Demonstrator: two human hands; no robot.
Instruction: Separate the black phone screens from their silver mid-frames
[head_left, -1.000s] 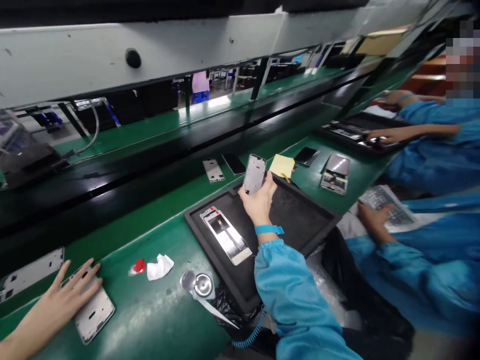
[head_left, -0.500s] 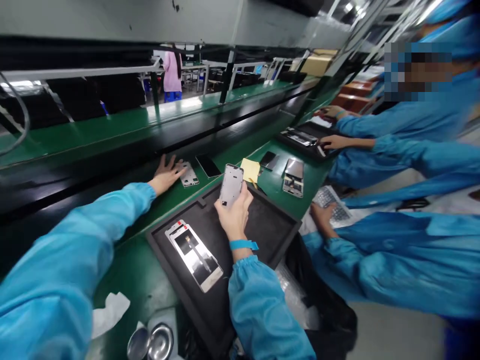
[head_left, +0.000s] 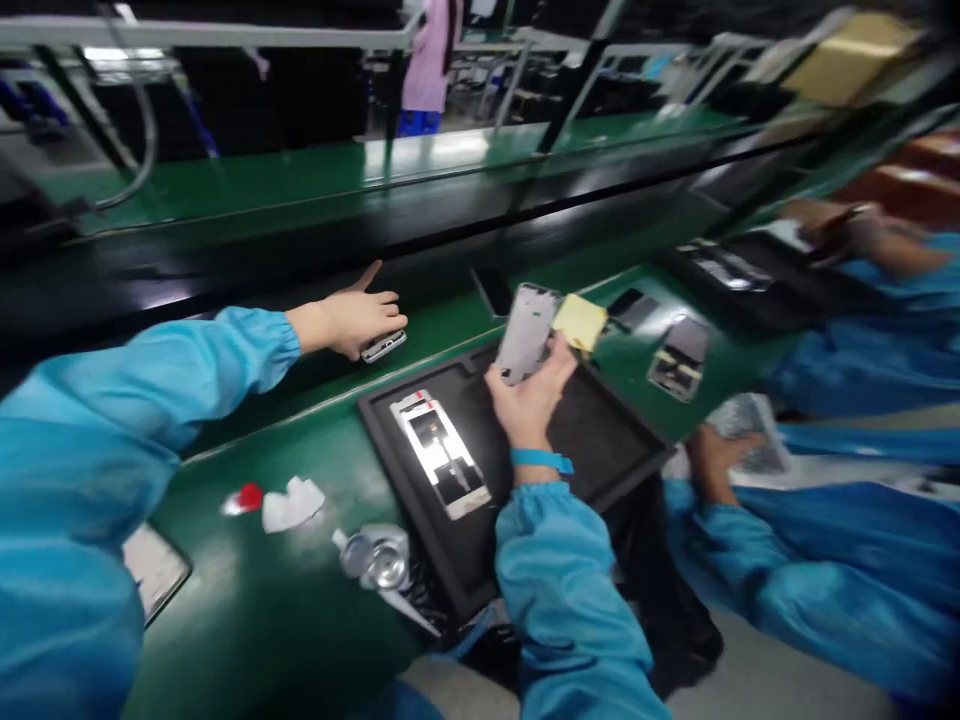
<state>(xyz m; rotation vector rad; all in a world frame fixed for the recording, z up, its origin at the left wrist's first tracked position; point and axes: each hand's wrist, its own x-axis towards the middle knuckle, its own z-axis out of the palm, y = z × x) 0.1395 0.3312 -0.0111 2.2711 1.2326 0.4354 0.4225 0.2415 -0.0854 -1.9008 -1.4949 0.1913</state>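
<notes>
In my right hand (head_left: 531, 400) is a silver-grey phone housing (head_left: 527, 330), held up at a tilt by its lower end above a black tray (head_left: 622, 430). The fingers and thumb close round its sides. My left hand (head_left: 358, 318) reaches over the green bench, fingers curled over another phone housing (head_left: 384, 347). Only that housing's end edge with a port shows; the hand hides the rest. Inside the tray, white-framed phone screens (head_left: 446, 460) lie partly overlapping, a ribbon cable on the top one. A dark phone screen (head_left: 492, 292) lies beyond the tray.
Yellow sticky notes (head_left: 581, 320), a dark phone (head_left: 634, 308) and an opened phone (head_left: 679, 358) lie right of the tray. Nearer are a round metal tin (head_left: 386, 562), crumpled white paper (head_left: 292, 503) and a phone (head_left: 156, 570). A co-worker's hand (head_left: 720, 460) holds bubble wrap at right.
The view has swung left and down. My left hand has curled over the housing, which now shows its end edge instead of its flat face. My right hand keeps hold of its housing.
</notes>
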